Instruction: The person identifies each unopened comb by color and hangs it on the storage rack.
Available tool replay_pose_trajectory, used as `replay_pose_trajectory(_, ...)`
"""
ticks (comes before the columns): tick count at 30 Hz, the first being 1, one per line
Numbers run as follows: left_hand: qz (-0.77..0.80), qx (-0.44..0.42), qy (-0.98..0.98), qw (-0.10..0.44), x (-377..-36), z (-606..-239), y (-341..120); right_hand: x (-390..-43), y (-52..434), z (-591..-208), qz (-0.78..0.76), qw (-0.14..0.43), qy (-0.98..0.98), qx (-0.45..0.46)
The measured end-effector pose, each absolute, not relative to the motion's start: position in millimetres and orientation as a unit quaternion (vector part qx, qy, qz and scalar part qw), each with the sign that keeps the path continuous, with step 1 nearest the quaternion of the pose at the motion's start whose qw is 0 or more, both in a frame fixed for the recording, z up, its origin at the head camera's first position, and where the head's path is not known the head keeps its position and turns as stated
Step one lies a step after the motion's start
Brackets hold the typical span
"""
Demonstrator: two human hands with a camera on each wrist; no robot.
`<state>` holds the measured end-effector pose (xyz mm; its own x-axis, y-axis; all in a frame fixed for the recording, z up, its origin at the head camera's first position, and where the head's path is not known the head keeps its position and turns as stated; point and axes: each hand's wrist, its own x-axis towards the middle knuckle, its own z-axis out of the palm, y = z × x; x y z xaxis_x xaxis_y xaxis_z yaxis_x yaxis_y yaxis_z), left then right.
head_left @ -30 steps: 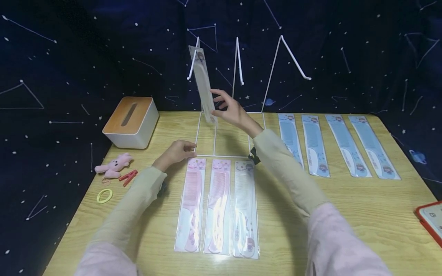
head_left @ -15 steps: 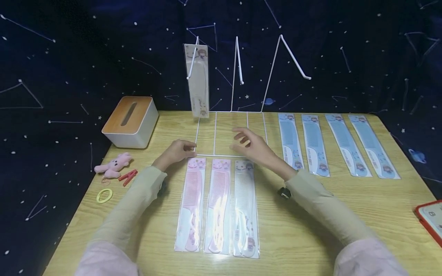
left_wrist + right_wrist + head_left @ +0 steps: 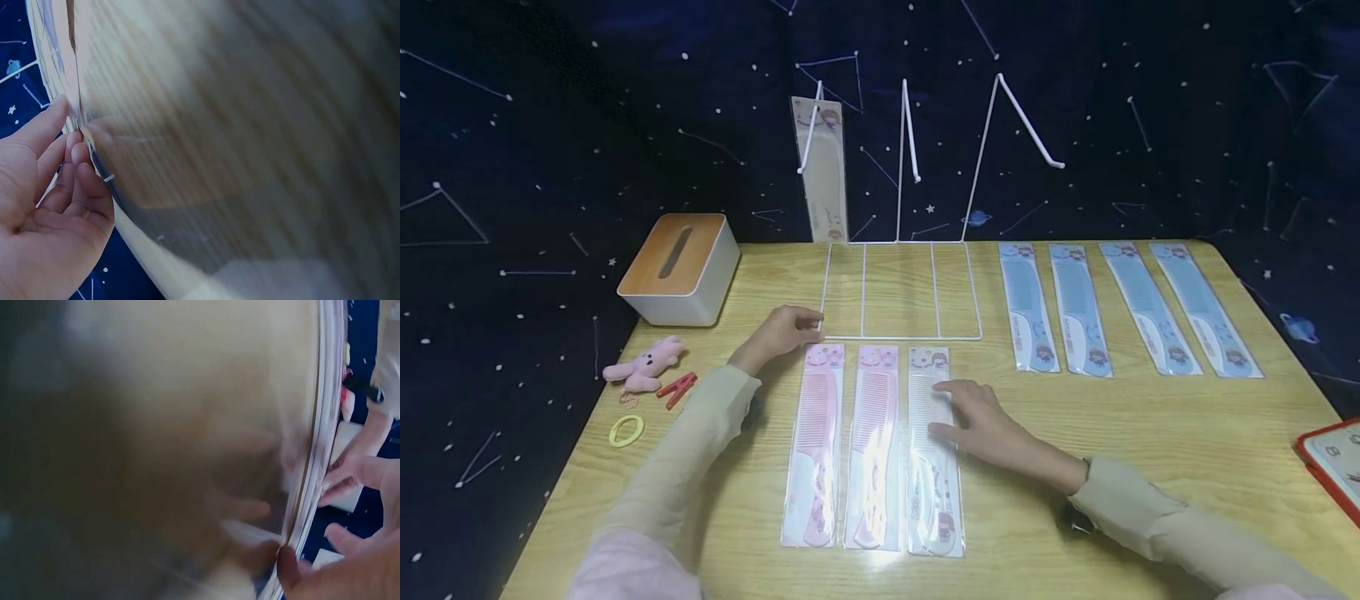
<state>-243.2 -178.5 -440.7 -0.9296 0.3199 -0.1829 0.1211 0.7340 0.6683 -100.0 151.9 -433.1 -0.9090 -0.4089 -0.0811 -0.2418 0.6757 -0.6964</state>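
The right hand rests its fingers on the right edge of the white packaged comb, thumb at the sleeve's side — touching, not yet clasping it. A good pick-up probably means pinching that slippery edge and peeling it up without nudging the pink combs just left. Further left the left hand, fingers curled, holds the near corner of the wire rack — steady on the tabletop
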Motion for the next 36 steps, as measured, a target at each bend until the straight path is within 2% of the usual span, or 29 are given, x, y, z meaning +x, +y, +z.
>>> replay_pose_trajectory(14,0.359,0.113,0.914,0.148,-243.6,-444.8,-182.1,-94.2,134.2,-429.4,-0.248,0.131,0.948,-0.15)
replay_pose_trajectory(24,0.359,0.099,0.915,0.155,-245.2,-439.0,-181.2,-98.3,143.7,-422.5,-0.314,0.17,0.928,-0.104)
replay_pose_trajectory(36,0.36,0.099,0.913,0.163,-245.3,-441.4,-180.5,-101.5,155.9,-412.8,-0.466,0.201,0.853,-0.119)
